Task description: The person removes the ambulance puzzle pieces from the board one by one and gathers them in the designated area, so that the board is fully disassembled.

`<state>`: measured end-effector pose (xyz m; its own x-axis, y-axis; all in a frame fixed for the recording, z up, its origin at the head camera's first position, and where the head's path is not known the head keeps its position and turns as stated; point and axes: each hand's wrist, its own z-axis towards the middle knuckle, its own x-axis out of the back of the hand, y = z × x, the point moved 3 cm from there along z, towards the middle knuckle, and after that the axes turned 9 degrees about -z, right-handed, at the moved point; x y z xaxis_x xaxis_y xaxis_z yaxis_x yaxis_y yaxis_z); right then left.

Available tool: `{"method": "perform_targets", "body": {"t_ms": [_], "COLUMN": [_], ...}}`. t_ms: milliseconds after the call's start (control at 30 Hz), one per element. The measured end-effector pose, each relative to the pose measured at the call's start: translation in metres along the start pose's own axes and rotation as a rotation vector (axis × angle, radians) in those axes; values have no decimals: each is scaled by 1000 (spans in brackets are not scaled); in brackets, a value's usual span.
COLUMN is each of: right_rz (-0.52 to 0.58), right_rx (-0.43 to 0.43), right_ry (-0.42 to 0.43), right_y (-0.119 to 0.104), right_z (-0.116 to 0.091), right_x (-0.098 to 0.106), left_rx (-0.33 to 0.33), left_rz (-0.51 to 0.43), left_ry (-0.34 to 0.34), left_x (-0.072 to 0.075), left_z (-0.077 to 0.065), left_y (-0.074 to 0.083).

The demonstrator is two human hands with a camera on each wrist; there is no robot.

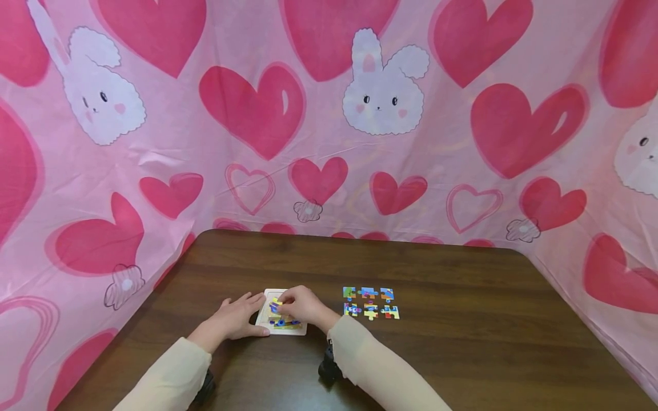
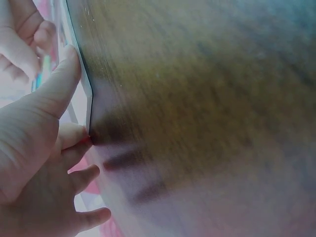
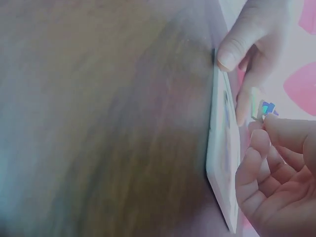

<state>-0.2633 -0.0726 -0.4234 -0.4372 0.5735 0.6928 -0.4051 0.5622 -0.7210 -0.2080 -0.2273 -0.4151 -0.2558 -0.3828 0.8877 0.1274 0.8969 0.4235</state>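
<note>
A small white-rimmed puzzle tray (image 1: 264, 326) lies on the table, with colourful pieces (image 1: 285, 324) in its near part. My left hand (image 1: 231, 321) rests at the tray's left side, fingers spread and mostly straight, its thumb (image 2: 64, 81) on the near left rim. Over the tray, my right hand (image 1: 304, 306) pinches a jigsaw piece (image 3: 268, 108) with blue and green print between thumb and index finger. That piece is held tilted up above the tray in the right wrist view. Part of the tray is hidden under the right hand.
To the right of the tray, several loose jigsaw pieces (image 1: 368, 292) lie in two rows on the dark wooden table (image 1: 462, 319). A pink curtain (image 1: 329, 142) with hearts and rabbits hangs behind and beside the table. Each wrist carries a black device (image 1: 329, 365).
</note>
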Motion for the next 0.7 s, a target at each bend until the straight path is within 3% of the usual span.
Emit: {"method": "perform_targets", "body": {"t_ms": [467, 700], "right_rz": [90, 67], "right_rx": [26, 32], "right_ry": [49, 78], "right_y": [18, 36], "right_z": [-32, -51], "right_x": [40, 62], "left_rx": [9, 10], "left_rz": [0, -3], "left_ry": [8, 11], "left_x": [-1, -2], "left_z": [0, 0], "left_y": [1, -1]}}
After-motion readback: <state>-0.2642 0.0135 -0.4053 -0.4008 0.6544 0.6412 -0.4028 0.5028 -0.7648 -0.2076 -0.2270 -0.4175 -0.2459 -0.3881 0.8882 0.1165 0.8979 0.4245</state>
